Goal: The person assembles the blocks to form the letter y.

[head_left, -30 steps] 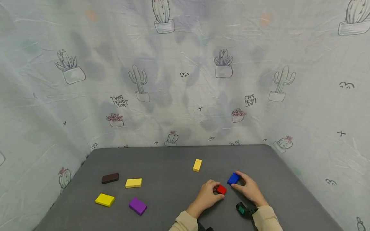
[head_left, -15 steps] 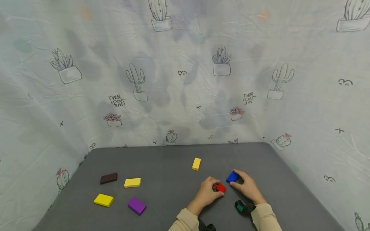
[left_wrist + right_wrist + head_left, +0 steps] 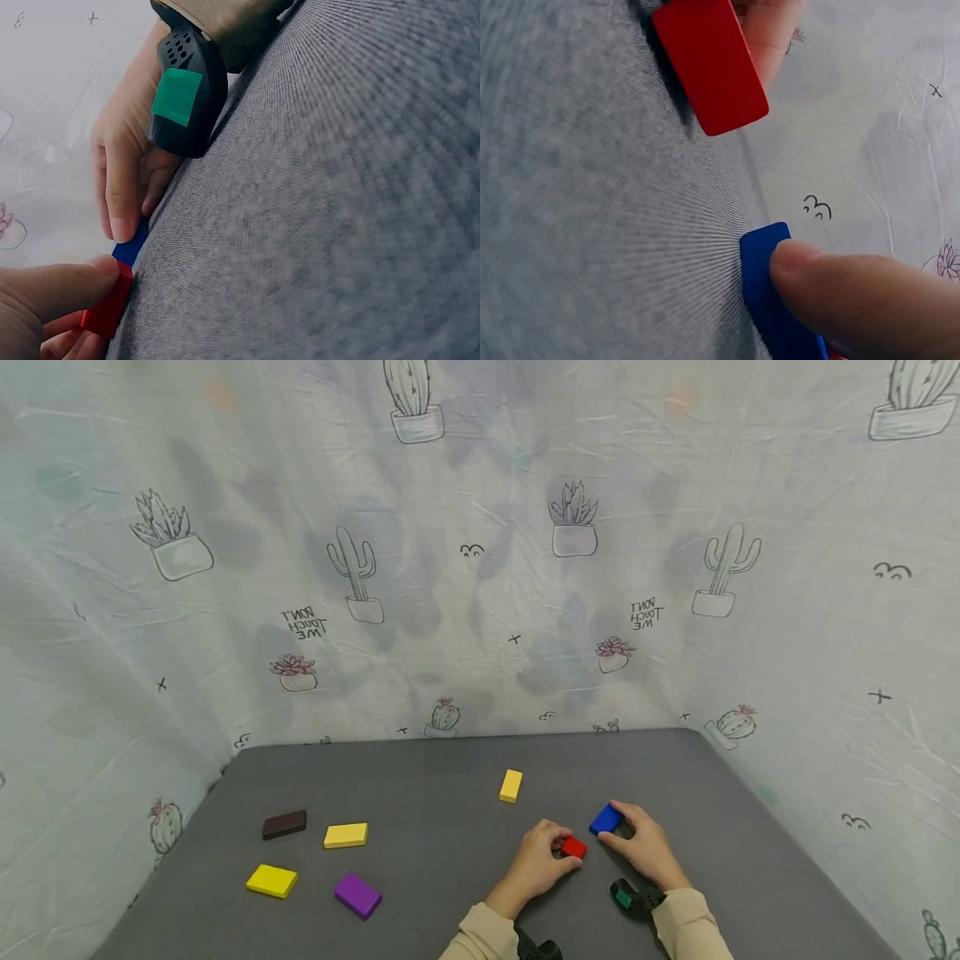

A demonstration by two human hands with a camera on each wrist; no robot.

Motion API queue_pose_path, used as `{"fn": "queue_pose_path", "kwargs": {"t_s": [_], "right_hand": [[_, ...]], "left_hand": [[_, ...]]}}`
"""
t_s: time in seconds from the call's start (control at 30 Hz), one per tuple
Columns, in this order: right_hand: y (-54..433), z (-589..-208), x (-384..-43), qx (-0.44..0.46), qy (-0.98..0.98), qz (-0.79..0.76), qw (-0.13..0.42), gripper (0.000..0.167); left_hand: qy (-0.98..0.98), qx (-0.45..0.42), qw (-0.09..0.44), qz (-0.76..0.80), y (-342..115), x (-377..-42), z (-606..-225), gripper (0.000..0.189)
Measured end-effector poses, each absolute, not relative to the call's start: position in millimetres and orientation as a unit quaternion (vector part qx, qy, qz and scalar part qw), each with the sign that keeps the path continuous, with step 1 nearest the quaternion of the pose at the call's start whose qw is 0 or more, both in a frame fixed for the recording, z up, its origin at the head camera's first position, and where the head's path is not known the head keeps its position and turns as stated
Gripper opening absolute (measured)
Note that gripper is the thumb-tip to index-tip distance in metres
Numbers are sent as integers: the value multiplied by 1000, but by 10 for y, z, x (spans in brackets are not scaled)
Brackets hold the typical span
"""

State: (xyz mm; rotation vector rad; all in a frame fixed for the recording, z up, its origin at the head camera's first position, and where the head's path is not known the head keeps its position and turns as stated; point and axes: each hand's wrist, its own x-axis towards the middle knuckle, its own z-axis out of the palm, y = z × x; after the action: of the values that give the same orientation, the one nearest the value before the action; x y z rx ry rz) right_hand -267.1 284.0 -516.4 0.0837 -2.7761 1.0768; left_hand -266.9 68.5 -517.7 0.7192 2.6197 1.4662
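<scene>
In the head view, my left hand (image 3: pixel 534 864) pinches a small red block (image 3: pixel 573 847) between thumb and fingers on the grey table. To its right, my right hand (image 3: pixel 647 847) holds a blue block (image 3: pixel 606 819) by its sides, the thumb on the near side. A narrow gap separates the two blocks. The left wrist view has my left thumb (image 3: pixel 64 285) on the red block (image 3: pixel 109 304), and the blue block (image 3: pixel 129 247) partly hidden behind it. Seen from the right wrist, my thumb (image 3: pixel 855 300) presses on the blue block (image 3: pixel 765 274); the red block (image 3: pixel 712 67) appears above.
A small yellow block (image 3: pixel 511 786) lies beyond my hands. On the left of the table (image 3: pixel 420 893) are a dark brown block (image 3: pixel 285 825), a pale yellow block (image 3: pixel 346 836), a bright yellow block (image 3: pixel 272 881) and a purple block (image 3: pixel 357 895). A cactus-print cloth (image 3: pixel 480 593) hangs around.
</scene>
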Motion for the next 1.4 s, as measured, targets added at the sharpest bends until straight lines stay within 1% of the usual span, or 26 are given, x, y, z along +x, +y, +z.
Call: {"fn": "queue_pose_path", "kwargs": {"t_s": [0.2, 0.43, 0.67, 0.8, 1.0, 1.27, 1.4], "right_hand": [[2834, -5162, -2669, 31, -927, 359, 98, 64], [2817, -5157, -2651, 29, -927, 361, 94, 65], [2777, -5150, -2611, 47, -928, 349, 122, 65], [2785, -5165, -2625, 46, -926, 361, 103, 67], [2767, -5188, -2629, 47, -922, 377, 72, 67], [2668, -5163, -2616, 64, -913, 396, 76, 65], [2642, -5145, -2614, 66, -911, 399, 77, 65]], "left_hand": [[845, 234, 25, 480, 672, -2654, -5175, 38], [837, 232, 21, 495, 661, -2654, -5184, 38], [836, 221, 6, 502, 651, -2656, -5190, 38], [838, 214, -1, 501, 652, -2642, -5187, 38], [838, 205, 6, 506, 632, -2607, -5176, 38], [838, 199, 10, 508, 568, -2565, -5134, 38], [844, 198, 0, 498, 527, -2565, -5104, 37]]}}
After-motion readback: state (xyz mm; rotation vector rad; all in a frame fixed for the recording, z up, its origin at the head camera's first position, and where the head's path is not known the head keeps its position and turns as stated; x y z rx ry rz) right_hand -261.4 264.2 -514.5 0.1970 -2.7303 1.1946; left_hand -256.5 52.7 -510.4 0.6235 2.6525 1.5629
